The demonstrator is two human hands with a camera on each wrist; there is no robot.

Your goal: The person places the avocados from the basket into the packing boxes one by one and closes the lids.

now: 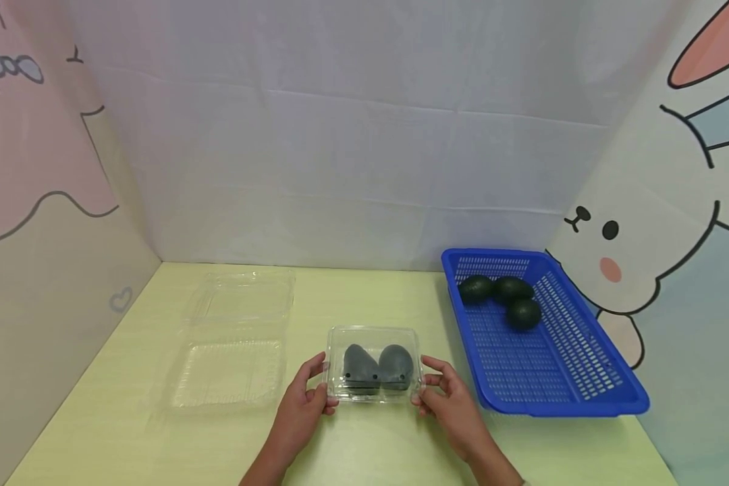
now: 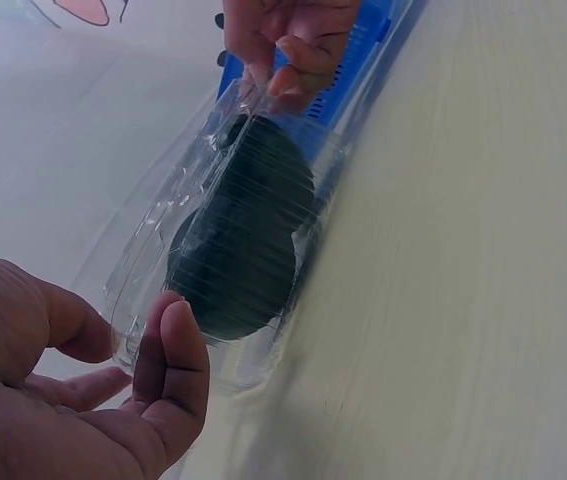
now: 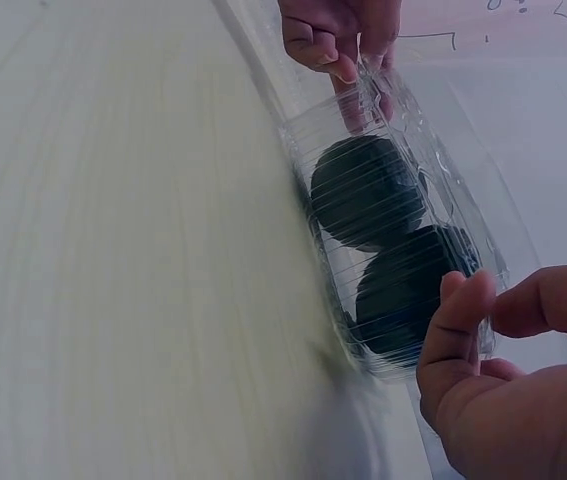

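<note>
A clear plastic clamshell box [image 1: 373, 333] with two dark green avocados [image 1: 361, 366] inside is between my hands, its lid down over them. My left hand [image 1: 302, 407] pinches the box's left edge between thumb and fingers. At the right edge, my right hand [image 1: 452, 407] grips the rim the same way. In the left wrist view, the box [image 2: 143, 260] is tilted, with ribbed sides around the avocados [image 2: 238, 250]. The right wrist view shows thumb and fingers [image 3: 453, 330] on the box's near corner.
A blue plastic basket [image 1: 476, 364] stands on the right, with three dark avocados [image 1: 524, 314] toward its back. Another clear clamshell box [image 1: 231, 371] lies opened flat on the left of the pale table [image 1: 219, 445]. A white curtain [image 1: 340, 148] hangs behind.
</note>
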